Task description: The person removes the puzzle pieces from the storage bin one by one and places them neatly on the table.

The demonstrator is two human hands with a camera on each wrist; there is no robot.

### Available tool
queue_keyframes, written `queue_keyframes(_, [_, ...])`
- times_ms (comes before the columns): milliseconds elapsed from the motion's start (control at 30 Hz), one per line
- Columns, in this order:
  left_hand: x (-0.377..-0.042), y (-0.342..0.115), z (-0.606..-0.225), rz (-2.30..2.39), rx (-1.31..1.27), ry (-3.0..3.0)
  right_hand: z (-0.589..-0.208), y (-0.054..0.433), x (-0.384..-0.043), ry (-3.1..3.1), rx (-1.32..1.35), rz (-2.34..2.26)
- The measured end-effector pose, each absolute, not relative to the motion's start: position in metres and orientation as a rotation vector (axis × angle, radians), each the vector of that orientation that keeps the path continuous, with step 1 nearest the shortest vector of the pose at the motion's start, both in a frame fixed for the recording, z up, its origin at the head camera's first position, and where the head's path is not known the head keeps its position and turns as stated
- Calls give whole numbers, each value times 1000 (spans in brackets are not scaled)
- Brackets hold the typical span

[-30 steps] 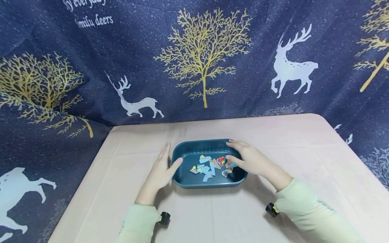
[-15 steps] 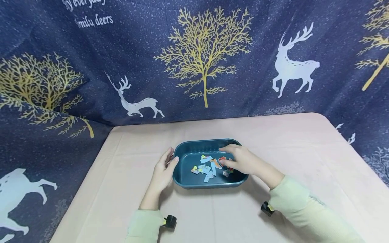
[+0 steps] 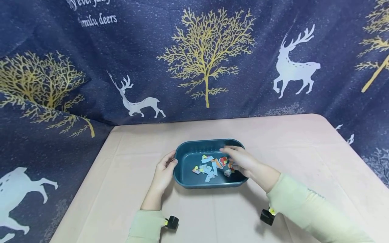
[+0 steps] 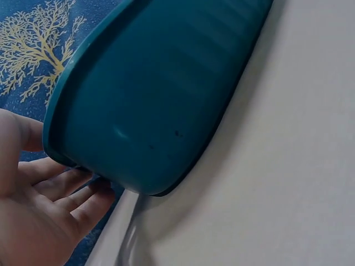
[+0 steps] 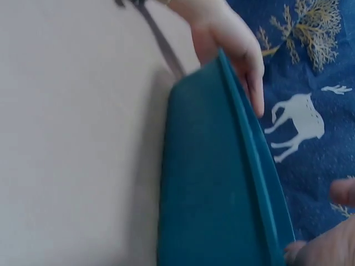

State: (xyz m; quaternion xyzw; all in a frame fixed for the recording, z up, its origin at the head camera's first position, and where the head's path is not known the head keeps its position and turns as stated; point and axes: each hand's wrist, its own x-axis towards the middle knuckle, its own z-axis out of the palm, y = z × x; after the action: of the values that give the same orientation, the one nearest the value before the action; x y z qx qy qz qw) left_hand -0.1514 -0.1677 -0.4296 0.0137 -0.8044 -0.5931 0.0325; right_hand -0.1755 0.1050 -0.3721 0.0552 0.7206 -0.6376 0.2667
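A dark teal oblong basin [image 3: 209, 185] sits on the table between both hands. Several small, irregular paper-like pieces lie in it, some light blue [image 3: 214, 168] and one mostly red [image 3: 223, 161]. My left hand [image 3: 162, 174] holds the basin's left end, thumb at the rim and fingers along the outer wall; the left wrist view shows these fingers [image 4: 72, 191] bent behind the end wall. Over the right end reaches my right hand [image 3: 245, 162], its fingers above the inside near the rightmost pieces [image 3: 228, 172]. Thumb and fingers stand apart in the right wrist view.
A pale pink cloth covers the table [image 3: 139, 141]. Behind it hangs a dark blue curtain [image 3: 243, 111] with gold trees and white deer. Small black cameras are worn at the left wrist [image 3: 173, 222] and right wrist [image 3: 267, 217].
My right hand has moved from the basin's right rim in over the pieces, then drawn back slightly. The left hand has shifted right and closed in on the left end. The basin slid slightly right.
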Motion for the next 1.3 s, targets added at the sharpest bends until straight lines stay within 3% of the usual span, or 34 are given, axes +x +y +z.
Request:
queue_keyframes(500, [-155, -167, -428, -1846, 26, -2472, -362, 99, -157, 1603, 429, -1965])
queue_keyframes(1100, [-150, -170, -433, -1895, 35, -2437, -392, 88, -169, 1679, 284, -1904])
queue_keyframes(1300, [-150, -170, -433, -1883, 38, -2442, -386, 88, -167, 1760, 305, -1928])
